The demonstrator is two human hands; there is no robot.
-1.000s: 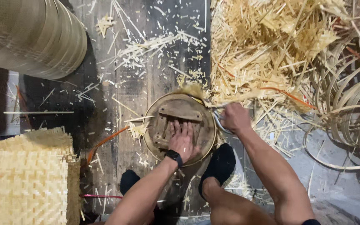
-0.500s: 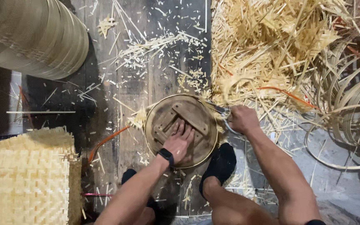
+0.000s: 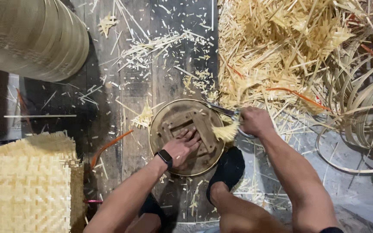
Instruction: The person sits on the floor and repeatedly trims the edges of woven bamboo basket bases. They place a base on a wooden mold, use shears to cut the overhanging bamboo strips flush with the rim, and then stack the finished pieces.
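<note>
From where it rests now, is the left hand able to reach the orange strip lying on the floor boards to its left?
Probably yes. The left hand lies flat on the round woven disc, and the orange strip lies on bare boards just beside the disc, with nothing between them.

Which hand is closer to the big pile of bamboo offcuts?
Right. The right hand works at the edge of the offcut pile; the left hand presses on the round frame, farther away.

Dim overhead light, soft shadows, slightly blurred

A round basket (image 3: 186, 137) lies on the floor between a woven mat (image 3: 24, 187) at left and a strip pile (image 3: 281, 56) at right.
</note>
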